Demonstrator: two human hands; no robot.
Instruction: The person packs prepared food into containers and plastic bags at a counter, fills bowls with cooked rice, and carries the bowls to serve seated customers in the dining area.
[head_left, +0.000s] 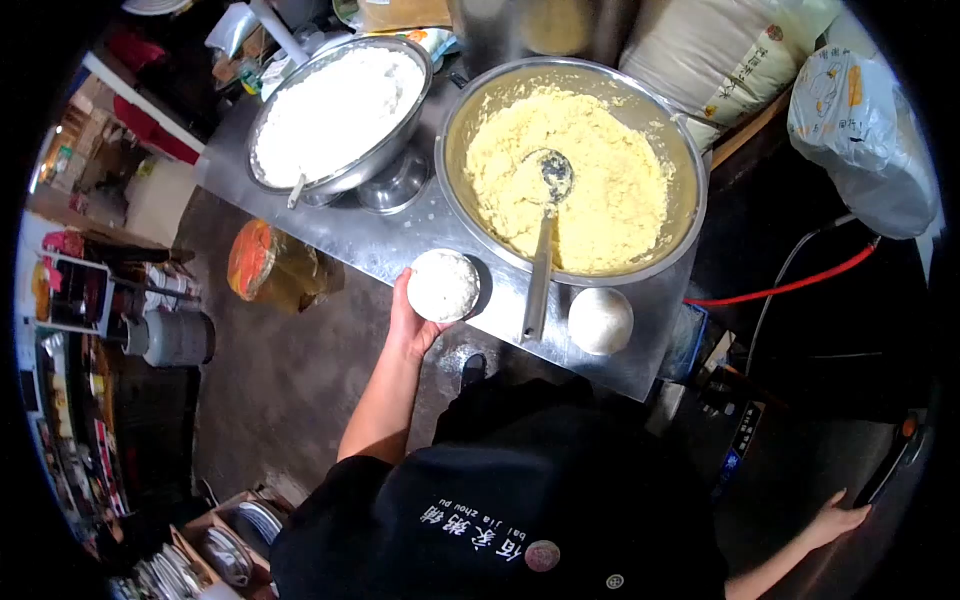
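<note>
My left hand (423, 325) is wrapped round a small bowl (443, 286) filled with white food, at the table's front edge. Behind it a large steel bowl (690, 215) holds yellow mash, with a metal ladle (540, 275) resting in it and its handle over the rim. A tilted steel bowl (425, 100) of white food stands at the back left, a spoon handle at its rim. Near the table's front right corner sits a round white bowl (600, 321). Far to the right, my right hand (838, 522) touches a dark edge with an orange spot; its grip is hard to make out.
The steel table (640, 368) spans the middle. White sacks (725, 60) and a bagged bundle (860, 140) stand at the right, by a red hose (780, 290). A covered bucket (275, 268) and a gas cylinder (178, 337) are on the left floor; crates of dishes (225, 545) sit lower left.
</note>
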